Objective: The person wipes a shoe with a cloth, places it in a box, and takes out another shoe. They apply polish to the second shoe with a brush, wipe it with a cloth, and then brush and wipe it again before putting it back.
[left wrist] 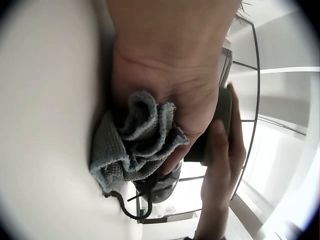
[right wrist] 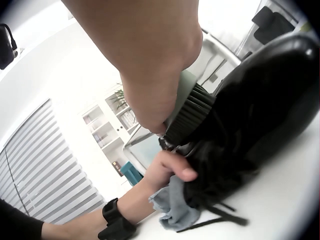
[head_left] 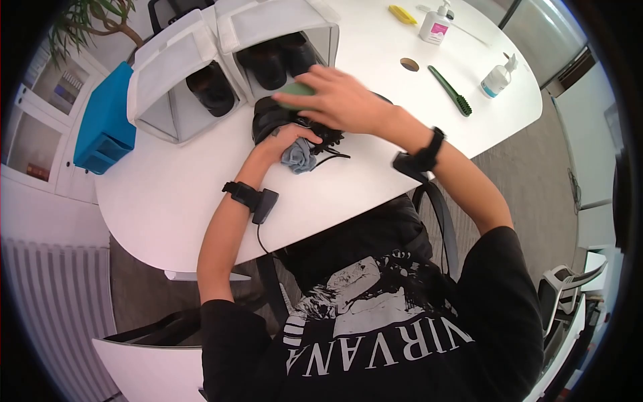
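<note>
A black lace-up shoe (head_left: 266,118) lies on the white table in front of the person, its glossy toe (right wrist: 295,60) clearest in the right wrist view. The left hand (head_left: 287,138) holds it by the heel end, thumb over the opening. A bunched grey-blue cloth (left wrist: 132,150) is tucked at that hand's palm, with a loose black lace (left wrist: 132,214) hanging beside it. From above, the right hand (head_left: 345,100) grips a green-backed brush (head_left: 295,96). Its dark bristles (right wrist: 192,114) are against the shoe's upper.
Two white shoe boxes (head_left: 175,80) with black shoes inside stand behind, beside a blue box (head_left: 107,124). On the right lie a green long-handled brush (head_left: 450,90), a spray bottle (head_left: 499,77), a pump bottle (head_left: 435,25) and a yellow item (head_left: 402,14). The table has a round hole (head_left: 409,65).
</note>
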A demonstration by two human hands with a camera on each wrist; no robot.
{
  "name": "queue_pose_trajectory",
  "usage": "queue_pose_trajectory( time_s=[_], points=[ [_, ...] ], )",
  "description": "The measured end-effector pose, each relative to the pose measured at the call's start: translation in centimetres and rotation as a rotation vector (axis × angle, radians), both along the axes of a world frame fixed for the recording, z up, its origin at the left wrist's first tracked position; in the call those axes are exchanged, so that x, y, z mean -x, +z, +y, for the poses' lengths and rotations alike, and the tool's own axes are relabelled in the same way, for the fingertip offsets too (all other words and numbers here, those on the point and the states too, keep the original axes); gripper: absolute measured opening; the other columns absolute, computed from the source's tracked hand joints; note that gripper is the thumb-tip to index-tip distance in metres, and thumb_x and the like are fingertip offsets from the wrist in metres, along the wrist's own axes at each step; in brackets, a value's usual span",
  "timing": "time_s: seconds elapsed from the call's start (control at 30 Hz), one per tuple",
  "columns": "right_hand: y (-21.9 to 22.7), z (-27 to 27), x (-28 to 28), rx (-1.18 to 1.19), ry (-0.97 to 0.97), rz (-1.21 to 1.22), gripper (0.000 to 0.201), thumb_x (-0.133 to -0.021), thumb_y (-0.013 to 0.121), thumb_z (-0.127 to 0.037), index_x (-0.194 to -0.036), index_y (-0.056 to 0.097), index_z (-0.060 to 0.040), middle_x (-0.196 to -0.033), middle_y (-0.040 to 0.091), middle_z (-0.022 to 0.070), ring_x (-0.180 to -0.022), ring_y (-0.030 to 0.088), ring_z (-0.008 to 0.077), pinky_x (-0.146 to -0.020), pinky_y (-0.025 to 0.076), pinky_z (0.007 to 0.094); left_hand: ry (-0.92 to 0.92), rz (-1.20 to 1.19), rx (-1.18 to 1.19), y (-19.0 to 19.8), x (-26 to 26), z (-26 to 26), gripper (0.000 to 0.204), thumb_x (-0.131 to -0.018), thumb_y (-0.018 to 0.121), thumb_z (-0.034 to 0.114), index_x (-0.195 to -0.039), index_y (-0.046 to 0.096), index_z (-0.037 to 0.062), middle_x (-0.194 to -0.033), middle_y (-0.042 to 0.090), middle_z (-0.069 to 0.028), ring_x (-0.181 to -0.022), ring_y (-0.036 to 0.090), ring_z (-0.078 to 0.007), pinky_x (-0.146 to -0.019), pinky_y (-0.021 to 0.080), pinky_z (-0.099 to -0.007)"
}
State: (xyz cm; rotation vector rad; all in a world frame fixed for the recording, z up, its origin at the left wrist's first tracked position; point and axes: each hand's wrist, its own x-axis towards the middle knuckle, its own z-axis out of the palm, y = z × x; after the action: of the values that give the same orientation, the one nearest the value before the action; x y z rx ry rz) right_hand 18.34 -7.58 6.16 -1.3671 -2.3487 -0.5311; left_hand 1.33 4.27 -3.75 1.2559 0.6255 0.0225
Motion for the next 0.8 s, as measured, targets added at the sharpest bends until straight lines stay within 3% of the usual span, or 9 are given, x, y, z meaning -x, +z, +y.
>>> queue_pose_trajectory(
  time_s=[0.03, 0.1, 0.2, 0.33, 0.5, 0.7, 0.8],
  points=[
    [0.2, -1.9, -1.5, 0.020, -0.049, 0.007, 0.054, -0.101, 0.069, -0.026, -0.154, 0.060, -0.0271, -0.120, 0.062, 0.0097, -0.110, 0.057, 0.0285, -0.098, 0.050, 0.0408, -0.013, -0.017, 0.066, 0.5, 0.2, -0.1, 0.010, -0.085, 0.080, 0.009, -0.092, 0.078, 0.0007, -0.085, 0.075, -0.0066, -0.073, 0.070, -0.0151, -0.069, 0.057, -0.0301],
    [1.2, -5.9, -4.3, 0.083, -0.152, 0.042, 0.058, -0.101, 0.069, -0.025, -0.158, 0.057, -0.0263, -0.123, 0.062, 0.0120, -0.110, 0.057, 0.0304, -0.099, 0.050, 0.0421, -0.041, -0.051, 0.070, -0.4, 0.1, 0.6, 0.012, -0.085, 0.079, 0.009, -0.093, 0.079, -0.0004, -0.084, 0.075, -0.0080, -0.070, 0.069, -0.0146, -0.066, 0.056, -0.0293],
    [0.4, -11.1, -6.6, 0.170, -0.277, 0.204, 0.059, -0.103, 0.067, -0.024, -0.160, 0.055, -0.0246, -0.123, 0.062, 0.0140, -0.110, 0.056, 0.0319, -0.097, 0.051, 0.0427, -0.052, -0.035, 0.048, -0.4, 0.2, 0.4, 0.012, -0.086, 0.078, 0.010, -0.092, 0.079, -0.0010, -0.084, 0.076, -0.0081, -0.071, 0.070, -0.0143, -0.066, 0.055, -0.0286],
    [-0.9, -11.9, -6.6, 0.151, -0.342, 0.292, 0.058, -0.103, 0.066, -0.023, -0.160, 0.055, -0.0231, -0.122, 0.063, 0.0148, -0.110, 0.057, 0.0335, -0.096, 0.052, 0.0432, -0.058, 0.012, -0.130, 0.2, 0.1, -0.3, 0.013, -0.087, 0.076, 0.011, -0.091, 0.080, -0.0009, -0.085, 0.076, -0.0074, -0.072, 0.070, -0.0147, -0.069, 0.056, -0.0293],
    [0.5, -5.6, -4.2, 0.078, -0.214, 0.121, 0.054, -0.103, 0.067, -0.025, -0.156, 0.059, -0.0252, -0.125, 0.063, 0.0133, -0.112, 0.059, 0.0319, -0.097, 0.053, 0.0433, -0.058, -0.041, -0.008, -0.5, 0.2, 0.5, 0.013, -0.088, 0.074, 0.011, -0.090, 0.081, 0.0003, -0.092, 0.077, -0.0062, -0.081, 0.071, -0.0152, -0.077, 0.057, -0.0300],
    [-0.5, 4.1, 2.1, 0.084, 0.025, 0.048, 0.051, -0.101, 0.069, -0.029, -0.152, 0.063, -0.0253, -0.115, 0.063, 0.0100, -0.110, 0.059, 0.0285, -0.093, 0.053, 0.0402, -0.001, -0.046, -0.108, -0.6, 0.0, 0.2, 0.020, -0.085, 0.077, 0.006, -0.104, 0.078, 0.0022, -0.099, 0.077, -0.0051, -0.092, 0.071, -0.0149, -0.083, 0.056, -0.0298],
    [-1.8, 7.7, 5.8, 0.113, 0.099, 0.016, 0.048, -0.101, 0.069, -0.031, -0.148, 0.065, -0.0248, -0.110, 0.062, 0.0085, -0.109, 0.058, 0.0266, -0.091, 0.053, 0.0392, 0.000, -0.020, -0.066, -1.4, 0.2, 0.5, 0.032, -0.085, 0.082, 0.009, -0.115, 0.073, 0.0047, -0.099, 0.072, -0.0021, -0.087, 0.066, -0.0123, -0.079, 0.055, -0.0288]
  ],
)
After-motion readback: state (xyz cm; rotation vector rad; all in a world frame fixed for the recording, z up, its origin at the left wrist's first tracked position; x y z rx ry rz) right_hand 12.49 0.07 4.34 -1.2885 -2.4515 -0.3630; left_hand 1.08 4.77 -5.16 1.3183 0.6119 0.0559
